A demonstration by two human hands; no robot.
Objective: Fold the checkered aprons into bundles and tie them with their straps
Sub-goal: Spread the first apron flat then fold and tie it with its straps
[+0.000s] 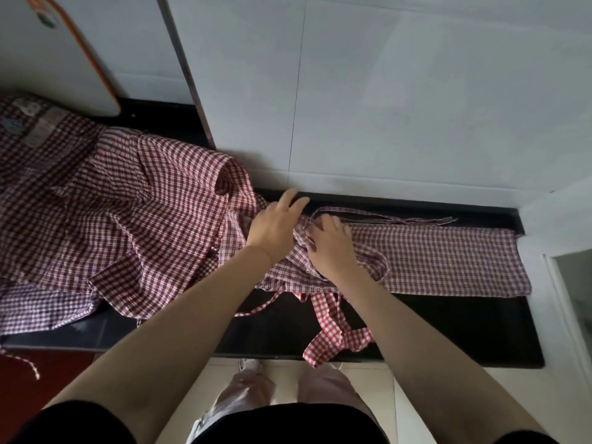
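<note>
Both bare forearms reach forward to the folded apron [432, 257], where the left hand [275, 225] lies with fingers extended and the right hand [333, 243], just beside it, pinches the fabric with curled fingers.

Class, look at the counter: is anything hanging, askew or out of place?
Yes. A red checkered strap dangles over the black counter's front edge, and the apron pile at left lies crumpled, also spilling over that edge.
</note>
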